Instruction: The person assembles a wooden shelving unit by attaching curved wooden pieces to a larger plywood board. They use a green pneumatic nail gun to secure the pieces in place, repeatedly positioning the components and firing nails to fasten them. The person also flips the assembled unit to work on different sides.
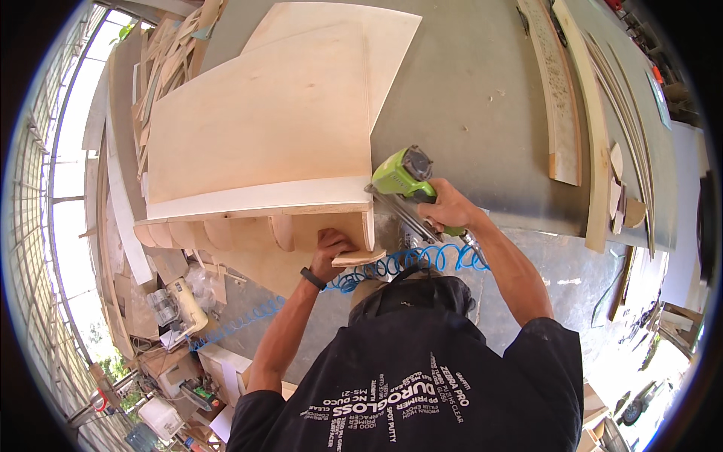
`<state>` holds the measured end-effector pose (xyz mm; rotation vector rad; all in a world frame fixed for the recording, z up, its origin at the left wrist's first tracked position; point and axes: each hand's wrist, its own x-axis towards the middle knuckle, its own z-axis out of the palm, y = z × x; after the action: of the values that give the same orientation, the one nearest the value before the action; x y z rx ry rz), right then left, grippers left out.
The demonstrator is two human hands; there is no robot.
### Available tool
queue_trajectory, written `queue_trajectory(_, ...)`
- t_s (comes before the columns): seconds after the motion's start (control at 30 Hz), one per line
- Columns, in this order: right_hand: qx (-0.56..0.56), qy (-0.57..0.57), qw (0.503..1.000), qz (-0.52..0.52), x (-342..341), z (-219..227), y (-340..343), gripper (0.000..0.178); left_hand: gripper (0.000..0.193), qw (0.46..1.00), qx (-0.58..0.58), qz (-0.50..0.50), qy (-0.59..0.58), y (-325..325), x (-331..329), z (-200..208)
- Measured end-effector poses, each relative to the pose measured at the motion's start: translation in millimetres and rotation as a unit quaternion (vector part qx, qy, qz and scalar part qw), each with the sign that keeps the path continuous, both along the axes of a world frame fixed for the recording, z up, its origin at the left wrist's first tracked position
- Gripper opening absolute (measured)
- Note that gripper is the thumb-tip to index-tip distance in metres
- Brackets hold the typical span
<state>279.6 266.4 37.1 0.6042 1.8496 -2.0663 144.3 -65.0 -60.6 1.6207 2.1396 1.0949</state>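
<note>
My right hand (447, 208) is wrapped round the handle of a green nail gun (401, 173). The gun's nose meets the right end of a white-edged strip on a plywood assembly (263, 113). Below that end, my left hand (334, 245) is closed, its curled fingers against a small plywood piece (359, 258); the far side of the grip is hidden. Several curved plywood ribs (218, 234) stand in a row under the assembly's near edge. A blue coiled air hose (452, 257) runs below the gun and across my front.
The assembly lies on a large grey-green worktable (467, 98). Long wooden boards (557, 98) and thin strips lie along its right side. Offcuts (169, 64) are piled at the far left. A cream and grey machine (185, 304) stands on the floor at the lower left.
</note>
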Motion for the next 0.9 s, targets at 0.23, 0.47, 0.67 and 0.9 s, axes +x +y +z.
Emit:
queue_trajectory(0.23, 0.011, 0.001, 1.000, -0.004, -5.0, -1.3, 3.9, 0.031, 0.022, 1.000, 0.005, -0.001, -0.007, 2.7, 1.3, 6.0)
queue_trajectory(0.47, 0.050, 0.007, 0.999, 0.010, -15.6, 6.7, 7.7, 0.032, 0.023, 1.000, -0.005, -0.002, -0.004, 0.4, 2.2, 3.5)
queue_trajectory(0.67, 0.078, 0.008, 0.997, 0.008, -18.7, 13.1, -2.5, 0.026, 0.023, 1.000, -0.001, -0.002, -0.005, 1.2, 1.4, 4.2)
queue_trajectory(0.9, 0.138, 0.014, 0.990, 0.020, -18.0, 14.4, -5.9, 0.027, 0.023, 1.000, -0.008, 0.003, -0.013, 2.0, 1.6, 7.3)
